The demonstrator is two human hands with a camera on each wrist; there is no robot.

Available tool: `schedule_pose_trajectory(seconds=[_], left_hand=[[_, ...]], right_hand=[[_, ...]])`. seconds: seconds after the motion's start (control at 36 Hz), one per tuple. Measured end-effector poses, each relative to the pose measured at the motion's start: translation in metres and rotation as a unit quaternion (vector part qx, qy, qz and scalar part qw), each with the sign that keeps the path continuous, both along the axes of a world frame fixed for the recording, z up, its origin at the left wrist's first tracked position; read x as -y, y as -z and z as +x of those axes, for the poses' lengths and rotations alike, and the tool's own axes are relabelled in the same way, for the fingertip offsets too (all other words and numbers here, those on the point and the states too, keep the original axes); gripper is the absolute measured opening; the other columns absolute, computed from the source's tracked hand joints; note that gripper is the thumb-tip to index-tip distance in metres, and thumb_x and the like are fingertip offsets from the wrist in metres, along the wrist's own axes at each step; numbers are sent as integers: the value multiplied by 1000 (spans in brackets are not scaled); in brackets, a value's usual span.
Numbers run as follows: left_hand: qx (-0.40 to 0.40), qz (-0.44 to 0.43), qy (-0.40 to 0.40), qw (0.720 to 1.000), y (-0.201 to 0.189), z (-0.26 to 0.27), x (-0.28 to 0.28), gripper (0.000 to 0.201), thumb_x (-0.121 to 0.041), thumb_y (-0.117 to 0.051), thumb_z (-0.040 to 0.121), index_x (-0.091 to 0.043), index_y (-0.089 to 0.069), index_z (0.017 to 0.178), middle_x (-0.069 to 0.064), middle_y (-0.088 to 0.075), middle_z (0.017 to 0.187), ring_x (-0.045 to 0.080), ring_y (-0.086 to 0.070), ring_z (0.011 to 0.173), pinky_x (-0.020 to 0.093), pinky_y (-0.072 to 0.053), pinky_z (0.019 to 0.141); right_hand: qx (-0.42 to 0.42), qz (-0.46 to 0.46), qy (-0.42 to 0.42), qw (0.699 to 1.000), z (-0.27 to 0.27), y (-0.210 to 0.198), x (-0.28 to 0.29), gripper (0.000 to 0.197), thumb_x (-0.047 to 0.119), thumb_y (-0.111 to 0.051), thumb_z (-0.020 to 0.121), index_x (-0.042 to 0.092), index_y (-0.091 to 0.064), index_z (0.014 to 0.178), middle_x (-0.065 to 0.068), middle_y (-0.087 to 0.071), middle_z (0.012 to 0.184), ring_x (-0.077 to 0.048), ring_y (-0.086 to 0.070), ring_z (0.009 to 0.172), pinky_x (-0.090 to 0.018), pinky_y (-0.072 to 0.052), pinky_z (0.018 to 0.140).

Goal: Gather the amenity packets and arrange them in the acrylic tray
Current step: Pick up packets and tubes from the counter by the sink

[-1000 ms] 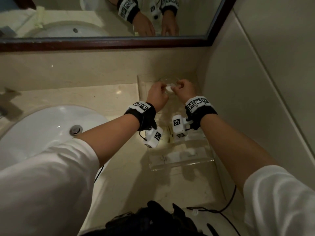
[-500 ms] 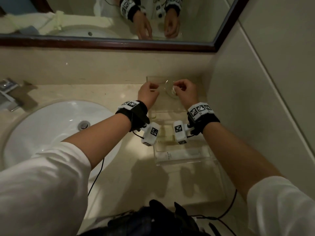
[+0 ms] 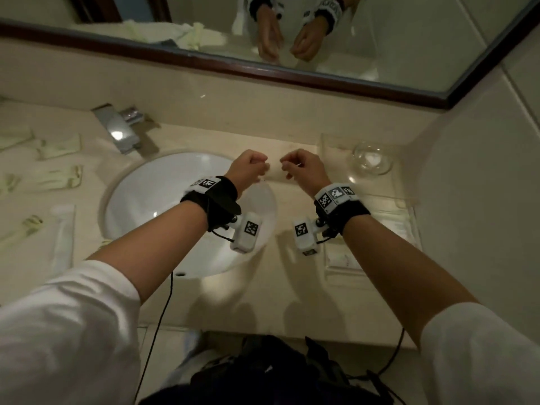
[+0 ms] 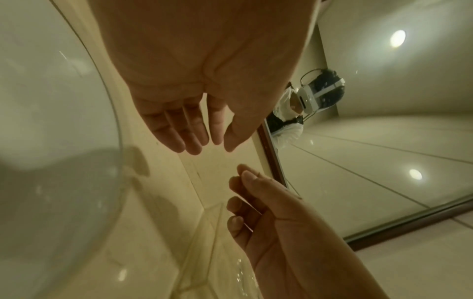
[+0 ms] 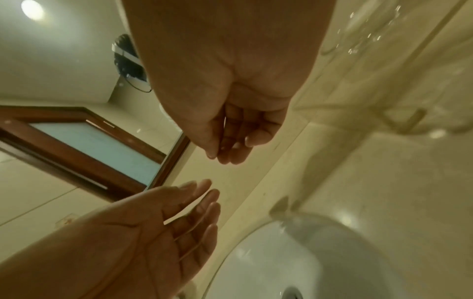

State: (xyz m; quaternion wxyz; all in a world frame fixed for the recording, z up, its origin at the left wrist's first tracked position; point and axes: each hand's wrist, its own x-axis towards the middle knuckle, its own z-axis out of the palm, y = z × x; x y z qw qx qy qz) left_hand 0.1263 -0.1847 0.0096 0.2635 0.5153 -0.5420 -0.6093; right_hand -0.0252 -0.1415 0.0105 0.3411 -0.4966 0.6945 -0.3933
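The clear acrylic tray stands at the counter's right end against the wall, with white packets lying in its near part. Several more amenity packets lie scattered on the counter left of the sink, among them a long white packet. My left hand and right hand hover side by side over the sink's far right rim, left of the tray. In both wrist views the left hand and right hand have relaxed fingers and hold nothing.
A glass bowl with something white in it sits at the tray's far end. The white sink fills the counter's middle, with a chrome faucet behind it. A mirror runs along the back; a tiled wall closes the right side.
Both hands have let go of the small white thing at the glass bowl and drawn back left, away from the tray. The view has swung left, so the loose packets now show.
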Motion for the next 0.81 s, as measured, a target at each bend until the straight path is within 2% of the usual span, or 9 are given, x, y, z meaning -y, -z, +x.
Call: schedule_pose_trajectory(seconds=[0.19, 0.25, 0.31, 0.39, 0.5, 0.56, 0.67, 0.72, 0.81], left_hand=[[33, 6, -32, 999, 0, 101, -2, 15, -13, -56, 90, -15, -52, 105, -4, -53, 86, 12, -52, 80, 24, -44, 68], [38, 9, -48, 998, 1, 131, -2, 16, -11, -56, 90, -15, -52, 104, -3, -53, 84, 12, -52, 77, 24, -44, 67], [45, 13, -64, 997, 1, 161, -2, 16, -10, -56, 90, -14, -51, 105, -3, -52, 83, 9, -51, 73, 22, -44, 66], [63, 24, -80, 994, 4, 206, -1, 15, -10, -56, 90, -14, -51, 103, -1, -52, 85, 8, -49, 71, 21, -42, 65], [95, 36, -97, 990, 9, 258, -5, 10, -8, -57, 89, -15, -52, 94, 0, -51, 82, 12, -50, 74, 21, -40, 63], [121, 45, -103, 986, 13, 287, -9, 9, -6, -59, 87, -14, -57, 90, 6, -52, 89, 17, -50, 79, 22, -40, 63], [188, 83, -83, 975, 25, 336, -19, 32, -7, -65, 85, 5, -60, 114, 13, -54, 98, 23, -51, 90, 27, -43, 65], [211, 102, -77, 969, 31, 354, -25, 34, -11, -68, 83, 1, -61, 114, 14, -57, 103, 24, -52, 94, 31, -43, 75], [243, 109, -63, 962, 38, 379, -36, 32, -18, -72, 81, -6, -61, 109, 12, -58, 103, 27, -56, 96, 32, -45, 77]], right_hand=[[-16, 33, -52, 998, 91, 13, 7, 9, 8, -63, 85, 8, -67, 93, 7, -62, 72, 6, -57, 47, -7, -42, 51], [-14, 44, -66, 997, 118, 16, 7, 11, 6, -62, 85, 5, -66, 95, 5, -61, 72, 3, -57, 49, -6, -42, 51], [-24, 56, -83, 995, 145, 19, 9, 11, 7, -63, 85, 5, -67, 95, 4, -61, 73, -7, -59, 57, -11, -46, 57], [-59, 71, -114, 989, 184, 24, 12, 7, 15, -65, 83, 14, -67, 90, 2, -64, 82, -16, -62, 74, -29, -51, 76], [-87, 95, -145, 981, 227, 28, 14, 16, 17, -64, 86, 8, -66, 98, -1, -63, 87, -16, -60, 80, -28, -47, 77], [-109, 113, -165, 974, 251, 33, 15, 18, 21, -63, 86, 10, -65, 101, -2, -65, 91, -14, -58, 83, -25, -43, 77], [-151, 154, -197, 956, 292, 47, 17, 28, 27, -63, 87, 12, -61, 111, -2, -63, 109, -14, -55, 97, -24, -36, 80], [-155, 174, -201, 952, 308, 53, 17, 33, 27, -63, 87, 10, -58, 115, -4, -62, 114, -18, -57, 105, -26, -40, 85], [-174, 207, -216, 938, 332, 65, 17, 41, 27, -66, 85, 9, -55, 120, -9, -60, 121, -24, -56, 112, -27, -41, 87]])
